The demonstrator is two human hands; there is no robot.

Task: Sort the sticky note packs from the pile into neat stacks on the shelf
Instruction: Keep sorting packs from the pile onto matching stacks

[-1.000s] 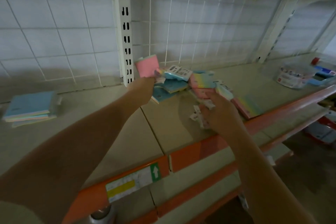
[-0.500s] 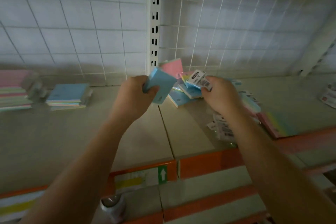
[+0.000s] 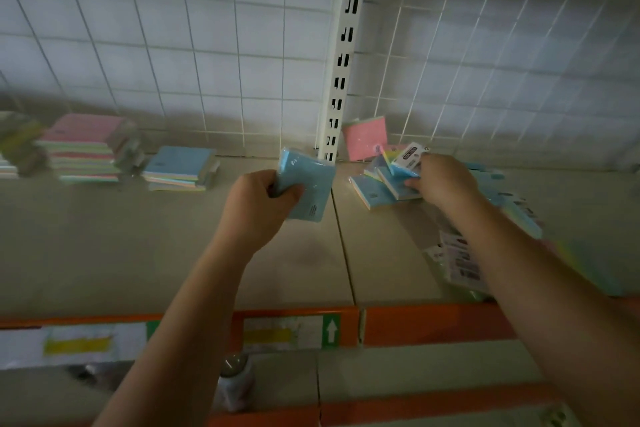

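My left hand (image 3: 258, 204) grips a blue sticky note pack (image 3: 309, 184) and holds it above the shelf (image 3: 138, 246), just left of the white upright. My right hand (image 3: 441, 180) reaches into the loose pile (image 3: 384, 184) and pinches a pack with a white label (image 3: 408, 158). A pink pack (image 3: 367, 137) leans against the wire back behind the pile. To the left stand sorted stacks: a short blue-topped stack (image 3: 180, 168), a taller pink-topped stack (image 3: 86, 147), and a blurred stack (image 3: 17, 142) at the frame's edge.
A white slotted upright (image 3: 341, 80) and wire grid back panel close the rear. More packs (image 3: 460, 260) lie under my right forearm. An orange front rail (image 3: 415, 324) with labels edges the shelf; a can (image 3: 235, 381) stands on the lower level.
My left hand has carried the blue pack away from the pile toward the left. My right hand stays in the pile. The view has swung left, showing more stacks.
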